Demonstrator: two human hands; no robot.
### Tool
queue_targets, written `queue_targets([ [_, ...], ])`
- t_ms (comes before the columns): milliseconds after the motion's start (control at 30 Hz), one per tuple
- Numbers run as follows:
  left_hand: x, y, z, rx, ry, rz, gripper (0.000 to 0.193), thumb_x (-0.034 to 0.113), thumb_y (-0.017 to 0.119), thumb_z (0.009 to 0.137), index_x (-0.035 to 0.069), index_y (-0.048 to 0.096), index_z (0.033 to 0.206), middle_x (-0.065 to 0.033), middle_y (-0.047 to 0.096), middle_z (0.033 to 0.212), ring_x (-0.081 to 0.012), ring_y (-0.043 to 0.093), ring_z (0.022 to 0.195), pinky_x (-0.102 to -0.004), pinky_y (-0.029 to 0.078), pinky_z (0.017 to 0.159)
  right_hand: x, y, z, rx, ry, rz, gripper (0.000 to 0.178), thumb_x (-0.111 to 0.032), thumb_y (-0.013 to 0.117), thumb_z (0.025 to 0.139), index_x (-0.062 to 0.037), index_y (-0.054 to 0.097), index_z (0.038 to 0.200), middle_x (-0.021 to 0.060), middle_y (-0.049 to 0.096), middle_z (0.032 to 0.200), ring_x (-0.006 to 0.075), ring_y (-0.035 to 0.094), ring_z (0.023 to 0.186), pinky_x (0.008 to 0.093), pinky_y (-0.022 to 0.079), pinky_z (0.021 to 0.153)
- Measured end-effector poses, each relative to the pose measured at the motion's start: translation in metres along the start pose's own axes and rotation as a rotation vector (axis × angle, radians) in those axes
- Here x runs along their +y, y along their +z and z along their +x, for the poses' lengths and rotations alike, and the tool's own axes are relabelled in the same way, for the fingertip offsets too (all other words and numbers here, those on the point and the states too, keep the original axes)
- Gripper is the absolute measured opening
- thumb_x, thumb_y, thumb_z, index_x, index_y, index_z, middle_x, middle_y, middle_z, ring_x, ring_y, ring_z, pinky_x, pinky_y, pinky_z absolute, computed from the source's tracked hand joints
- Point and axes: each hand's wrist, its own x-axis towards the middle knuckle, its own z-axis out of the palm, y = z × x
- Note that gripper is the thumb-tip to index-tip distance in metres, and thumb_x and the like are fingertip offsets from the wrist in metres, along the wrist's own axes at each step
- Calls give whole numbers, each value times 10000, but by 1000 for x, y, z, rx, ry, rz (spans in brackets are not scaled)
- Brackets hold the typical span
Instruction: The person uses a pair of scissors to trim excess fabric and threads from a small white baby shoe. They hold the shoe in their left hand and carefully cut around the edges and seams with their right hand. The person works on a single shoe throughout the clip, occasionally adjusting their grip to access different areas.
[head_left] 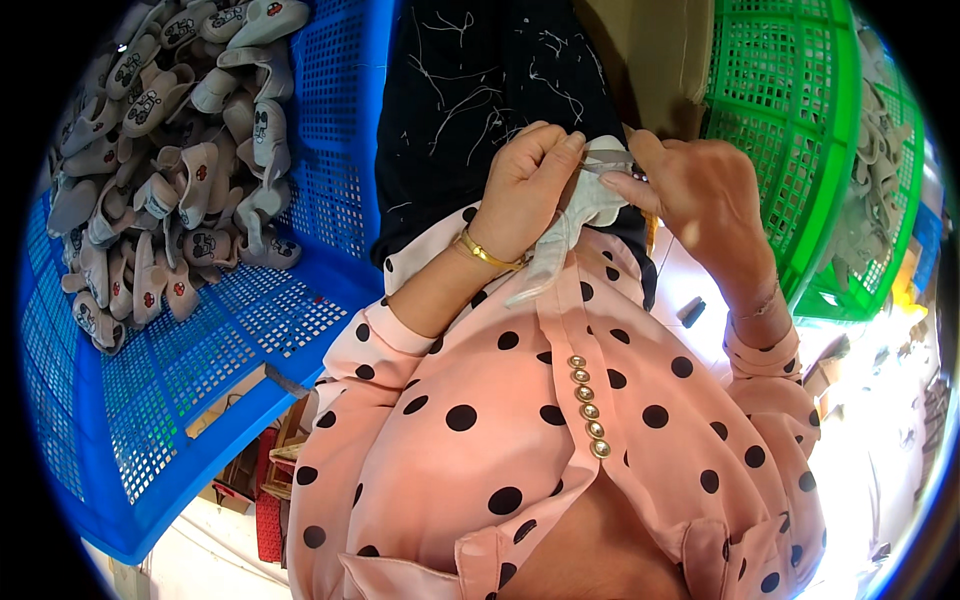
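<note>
Above my lap, my left hand (pixel 528 185) is closed on a pale shoe upper (pixel 592 203), whose lower end hangs down over my shirt front. My right hand (pixel 705 185) is closed on a thin metal blade-like tool (pixel 607 158), which lies across the top of the upper. Both hands are close together, with the piece between them. Fingers cover part of the tool, so its exact kind cannot be made out.
At the left stands a blue plastic basket (pixel 335 120) with a heap of printed pale shoe uppers (pixel 150 185). A green basket (pixel 770 110) at the right holds more pale pieces (pixel 868 190). Loose white threads (pixel 465 95) lie on my dark trousers. A brown cardboard surface (pixel 660 60) is beyond.
</note>
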Motion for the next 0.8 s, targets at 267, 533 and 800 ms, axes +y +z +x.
queue_targets([
  [267,1,1,-2,71,-153,-77,392,158,567,972,30,411,636,4,426,691,-74,378,646,-259,342,570,13,26,-6,-39,76,29,354,-361,667,853,-35,552,778,127,573,617,326,581,562,376,423,491],
  [533,-4,-27,3,210,231,96,140,137,697,876,44,679,774,-47,547,946,-136,504,924,-260,403,796,12,57,-19,-2,413,617,518,-398,723,821,-86,541,1192,154,664,771,352,642,693,379,498,624],
  [800,25,-74,-33,166,354,1022,488,139,702,764,79,609,1239,-219,510,1326,-376,384,1311,-446,304,1091,15,72,-4,-109,456,506,474,-378,693,847,-36,567,1150,145,661,765,335,649,691,372,513,651],
])
